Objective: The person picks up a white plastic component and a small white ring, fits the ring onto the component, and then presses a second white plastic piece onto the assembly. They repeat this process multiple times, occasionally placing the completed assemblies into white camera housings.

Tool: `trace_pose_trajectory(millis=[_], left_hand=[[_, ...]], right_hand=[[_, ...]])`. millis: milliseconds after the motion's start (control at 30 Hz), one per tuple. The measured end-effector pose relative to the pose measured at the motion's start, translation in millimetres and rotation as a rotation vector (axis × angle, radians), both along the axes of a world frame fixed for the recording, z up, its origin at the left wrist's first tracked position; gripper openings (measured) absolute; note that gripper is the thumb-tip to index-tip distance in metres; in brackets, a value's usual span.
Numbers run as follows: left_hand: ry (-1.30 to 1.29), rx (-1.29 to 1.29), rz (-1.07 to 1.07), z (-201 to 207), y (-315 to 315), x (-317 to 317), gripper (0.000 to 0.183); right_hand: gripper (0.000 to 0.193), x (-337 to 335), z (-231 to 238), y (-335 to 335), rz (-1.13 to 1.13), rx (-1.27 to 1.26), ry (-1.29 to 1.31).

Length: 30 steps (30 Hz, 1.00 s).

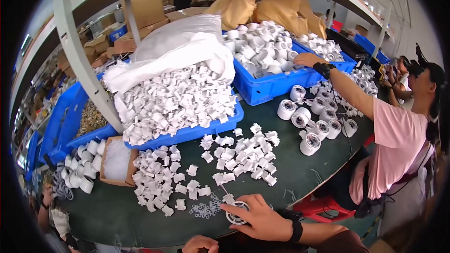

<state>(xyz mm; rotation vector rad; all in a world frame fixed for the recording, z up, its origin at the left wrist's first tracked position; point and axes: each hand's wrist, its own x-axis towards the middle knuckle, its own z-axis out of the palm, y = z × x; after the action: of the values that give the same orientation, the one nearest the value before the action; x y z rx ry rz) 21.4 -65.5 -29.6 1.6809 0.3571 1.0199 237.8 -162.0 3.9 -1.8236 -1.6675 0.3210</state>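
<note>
My right hand (263, 220) clasps a white disc (237, 212); a sideways nudge could scatter the rings (205, 209). My left hand's (200, 244) grip is unclear.

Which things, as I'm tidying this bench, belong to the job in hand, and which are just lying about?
Probably in use:
white round part, in the right hand
grey rings, beside it
loose white pieces, piled nearby

Apparently just lying about:
open cardboard box, left
brown bags, back
</note>
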Motion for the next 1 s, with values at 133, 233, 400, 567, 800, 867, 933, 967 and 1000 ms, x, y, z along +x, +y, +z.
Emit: trace_pose_trajectory(millis=[133,233,400,567,800,867,933,967,1000], left_hand=[[0.063,-0.018,0.048,10,-3,-2,0.010],[0.139,-0.101,0.083,11,-7,7,0.015],[0.153,-0.070,0.075,-8,-12,5,0.014],[0.045,-0.118,0.160,-24,-12,4,0.023],[0.330,0.151,0.088,-17,-9,19,0.047],[0.428,0.328,0.111,8,-10,29,0.046],[0.400,0.371,0.121,8,-11,30,0.045],[0.397,0.383,0.132,10,-12,32,0.045],[0.391,0.394,0.138,12,-13,36,0.045]], right_hand=[[0.073,5,15,0,0.031,0.008,0.244],[0.090,5,31,-7,-0.018,0.037,0.459],[0.058,-16,12,3,0.090,0.226,0.375],[0.064,-26,-13,-1,0.223,0.336,0.379],[0.064,-39,-31,-7,0.135,0.383,0.382],[0.065,-35,-29,-8,0.105,0.392,0.408],[0.066,-37,-40,-8,0.082,0.177,0.655],[0.065,-39,-46,-6,0.088,0.259,0.565],[0.065,-41,-50,-6,0.083,0.260,0.563]])
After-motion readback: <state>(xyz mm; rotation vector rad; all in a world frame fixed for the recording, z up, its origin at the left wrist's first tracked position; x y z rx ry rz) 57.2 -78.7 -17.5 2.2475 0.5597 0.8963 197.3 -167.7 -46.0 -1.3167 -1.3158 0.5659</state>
